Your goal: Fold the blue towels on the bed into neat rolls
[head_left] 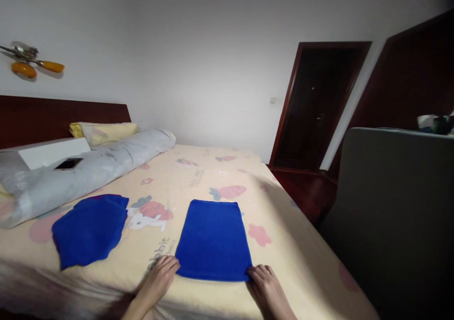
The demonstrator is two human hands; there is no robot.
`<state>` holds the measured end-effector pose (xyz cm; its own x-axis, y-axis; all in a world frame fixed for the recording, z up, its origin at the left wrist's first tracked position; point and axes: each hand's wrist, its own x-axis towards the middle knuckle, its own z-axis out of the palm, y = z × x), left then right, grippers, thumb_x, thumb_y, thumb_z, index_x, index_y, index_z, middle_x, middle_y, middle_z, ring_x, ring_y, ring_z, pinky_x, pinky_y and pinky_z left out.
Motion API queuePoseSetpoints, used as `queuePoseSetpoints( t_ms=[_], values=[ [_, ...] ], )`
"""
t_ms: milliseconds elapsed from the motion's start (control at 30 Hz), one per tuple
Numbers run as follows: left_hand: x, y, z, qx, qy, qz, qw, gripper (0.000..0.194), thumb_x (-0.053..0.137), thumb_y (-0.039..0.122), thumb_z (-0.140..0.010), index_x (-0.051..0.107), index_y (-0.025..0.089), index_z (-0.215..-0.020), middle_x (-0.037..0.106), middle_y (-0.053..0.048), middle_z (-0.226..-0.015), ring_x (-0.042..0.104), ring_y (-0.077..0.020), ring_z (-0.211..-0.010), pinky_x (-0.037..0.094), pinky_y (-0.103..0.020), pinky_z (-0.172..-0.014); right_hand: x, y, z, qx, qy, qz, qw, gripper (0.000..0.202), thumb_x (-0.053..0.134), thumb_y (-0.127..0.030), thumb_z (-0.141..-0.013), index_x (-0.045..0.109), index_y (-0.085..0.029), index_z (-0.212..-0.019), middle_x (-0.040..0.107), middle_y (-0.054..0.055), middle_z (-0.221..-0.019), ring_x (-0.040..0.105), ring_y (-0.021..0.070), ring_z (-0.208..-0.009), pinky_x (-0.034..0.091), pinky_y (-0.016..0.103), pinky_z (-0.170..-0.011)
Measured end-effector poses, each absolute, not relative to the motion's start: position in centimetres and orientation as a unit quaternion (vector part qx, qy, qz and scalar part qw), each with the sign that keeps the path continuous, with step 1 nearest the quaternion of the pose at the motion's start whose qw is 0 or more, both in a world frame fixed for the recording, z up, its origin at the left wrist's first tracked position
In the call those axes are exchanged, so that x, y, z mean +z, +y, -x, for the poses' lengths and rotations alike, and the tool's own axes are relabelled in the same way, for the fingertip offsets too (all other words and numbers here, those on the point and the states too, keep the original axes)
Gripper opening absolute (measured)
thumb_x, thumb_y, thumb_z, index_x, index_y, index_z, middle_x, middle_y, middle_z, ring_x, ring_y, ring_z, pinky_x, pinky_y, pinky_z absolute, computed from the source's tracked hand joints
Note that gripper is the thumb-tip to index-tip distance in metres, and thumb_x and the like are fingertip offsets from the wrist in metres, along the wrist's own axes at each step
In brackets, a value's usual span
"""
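A blue cloth [214, 239] lies flat on the bed, spread into a near rectangle with its near edge towards me. At its near left corner, my left hand [163, 273] is closed, fingertips pinching the edge. My right hand [266, 283] pinches the near right corner in the same way; the thumbs are mostly hidden. Further left, a second blue cloth [90, 230] rests crumpled and uneven on the bed, apart from both hands.
The bed [298, 263] has a cream sheet with carrot and rabbit prints. Along the headboard side lie a grey rolled quilt [117, 161], a phone [69, 164], a white box [55, 152] and a yellow pillow [109, 133]. A dark grey chair back [393, 206] stands right.
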<state>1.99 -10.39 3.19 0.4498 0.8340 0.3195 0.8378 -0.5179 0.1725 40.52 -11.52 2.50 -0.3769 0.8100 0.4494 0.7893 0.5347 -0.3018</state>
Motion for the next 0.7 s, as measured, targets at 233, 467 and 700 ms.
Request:
queuePoseSetpoints(
  t_ms=[233, 467, 700],
  values=[
    [2.9, -7.1, -1.6, -0.296, -0.562, 0.765, -0.107, 0.029, 0.045, 0.009, -0.08, 0.066, 0.025, -0.094, 0.073, -0.001, -0.099, 0.065, -0.0176, -0.096, 0.047, -0.029, -0.089, 3.6, -8.3, -41.1, 0.145, -0.737, 0.561, 0.347, 0.025, 0.042, -0.029, -0.089, 0.065, -0.022, -0.095, 0.068, 0.006, -0.089, 0.061, 0.0229, -0.084, 0.045, 0.033, -0.076],
    [3.9, -4.5, -3.4, -0.249, -0.666, 0.699, -0.083, 0.019, 0.045, 0.014, -0.085, 0.061, 0.024, -0.088, 0.065, 0.003, -0.072, 0.063, -0.0131, -0.072, 0.042, -0.021, -0.068, 3.6, -5.4, -39.6, 0.139, -0.693, 0.618, 0.344, 0.02, 0.034, -0.02, -0.087, 0.054, -0.022, -0.089, 0.068, 0.005, -0.08, 0.064, 0.0192, -0.072, 0.042, 0.026, -0.062],
    [2.4, -4.9, -4.1, -0.23, -0.695, 0.681, -0.028, 0.025, 0.044, 0.013, -0.085, 0.06, 0.022, -0.102, 0.068, -0.003, -0.09, 0.064, -0.0191, -0.09, 0.041, -0.034, -0.086, 2.2, -5.3, -39.0, -0.009, -0.715, 0.656, 0.24, 0.026, 0.038, -0.006, -0.08, 0.059, -0.017, -0.09, 0.066, 0.009, -0.077, 0.062, 0.0234, -0.075, 0.043, 0.031, -0.069]
  ],
)
